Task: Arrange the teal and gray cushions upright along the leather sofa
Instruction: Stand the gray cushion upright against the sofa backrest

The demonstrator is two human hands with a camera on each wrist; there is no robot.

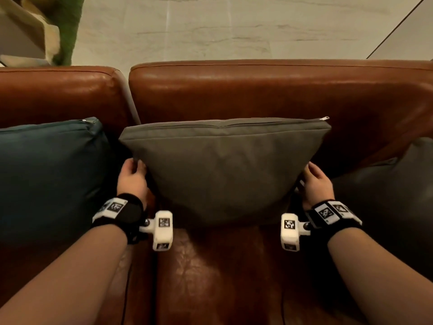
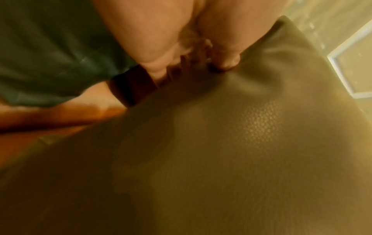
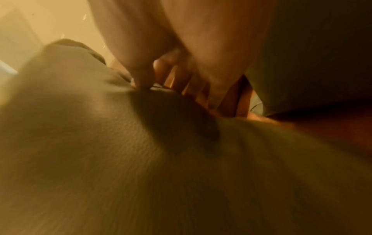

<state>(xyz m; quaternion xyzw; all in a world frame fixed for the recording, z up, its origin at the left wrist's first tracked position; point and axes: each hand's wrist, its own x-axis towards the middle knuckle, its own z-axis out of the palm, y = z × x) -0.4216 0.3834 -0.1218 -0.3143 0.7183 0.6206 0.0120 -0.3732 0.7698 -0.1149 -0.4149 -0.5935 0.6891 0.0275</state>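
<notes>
A gray cushion (image 1: 222, 170) stands upright against the backrest of the brown leather sofa (image 1: 257, 92), zipper edge on top. My left hand (image 1: 133, 174) grips its left edge, thumb on the front face and fingers behind. My right hand (image 1: 316, 179) grips the right edge the same way. In the left wrist view the left hand (image 2: 201, 58) pinches the gray cushion (image 2: 221, 143); in the right wrist view the right hand (image 3: 161, 79) pinches the gray cushion (image 3: 100, 143). A teal cushion (image 1: 49, 174) stands upright to the left, also seen as the teal cushion (image 2: 50, 52).
A dark cushion (image 1: 393, 198) lies at the right end of the sofa. The leather seat (image 1: 222, 277) shows below the gray cushion. Behind the sofa is a pale marble wall (image 1: 222, 26), and a green plant (image 1: 68, 24) stands at the upper left.
</notes>
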